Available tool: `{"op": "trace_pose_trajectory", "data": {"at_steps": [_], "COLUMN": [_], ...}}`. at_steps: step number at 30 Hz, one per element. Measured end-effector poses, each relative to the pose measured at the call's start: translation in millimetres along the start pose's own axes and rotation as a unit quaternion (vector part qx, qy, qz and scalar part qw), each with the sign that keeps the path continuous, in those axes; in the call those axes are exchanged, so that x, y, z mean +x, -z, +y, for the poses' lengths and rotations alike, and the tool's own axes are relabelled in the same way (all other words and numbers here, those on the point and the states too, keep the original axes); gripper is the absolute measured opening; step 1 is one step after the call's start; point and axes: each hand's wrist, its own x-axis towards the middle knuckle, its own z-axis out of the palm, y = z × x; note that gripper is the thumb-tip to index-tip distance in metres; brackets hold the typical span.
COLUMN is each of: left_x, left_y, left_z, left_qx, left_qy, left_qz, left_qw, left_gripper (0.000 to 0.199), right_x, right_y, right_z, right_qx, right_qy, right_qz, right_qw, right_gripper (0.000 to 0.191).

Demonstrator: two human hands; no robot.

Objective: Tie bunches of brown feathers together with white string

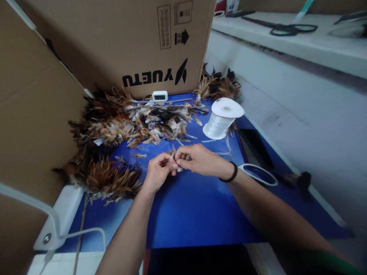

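Note:
Both hands meet over the middle of the blue tabletop [183,214], fingertips pinched together. My left hand [158,170] is closed on a small feather [179,169], mostly hidden by the fingers. My right hand [195,157], with a black band at its wrist, pinches a thin whitish ribbon [172,156] right against the left fingertips. Just beyond the hands lie loose feathers [155,133] in brown, cream and black. A spool of clear-white ribbon [220,122] stands upright to the right, with loose strips of ribbon [228,147] near its base.
Thick feather bundles [109,177] line the left side and back. A large cardboard box [129,46] walls off the rear, with a small white digital display [159,96] before it. At right lie a dark flat device [255,149] and a white ring [259,175]. Black scissors [294,29] rest on the ledge.

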Motion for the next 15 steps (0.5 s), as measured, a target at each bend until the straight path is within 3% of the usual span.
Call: {"op": "trace_pose_trajectory", "data": {"at_steps": [6,15], "left_x": [-0.5,-0.5], "left_y": [-0.3,3.1], "left_z": [1.1,1.5], "left_qx": [0.018,-0.013], "left_qy": [0.002,0.010], "left_qz": [-0.009,-0.015], "left_qw": [1.000,1.000], "left_gripper": [0.023,0.021], "right_x": [3.0,3.7], "right_y": [-5.5,-15.5], "right_z": [5.9,17.6], "right_qx": [-0.033,0.016], "right_qy": [0.003,0.027], "right_qz": [0.003,0.035], "right_qw": [0.999,0.999], "right_gripper": [0.010,0.006]}}
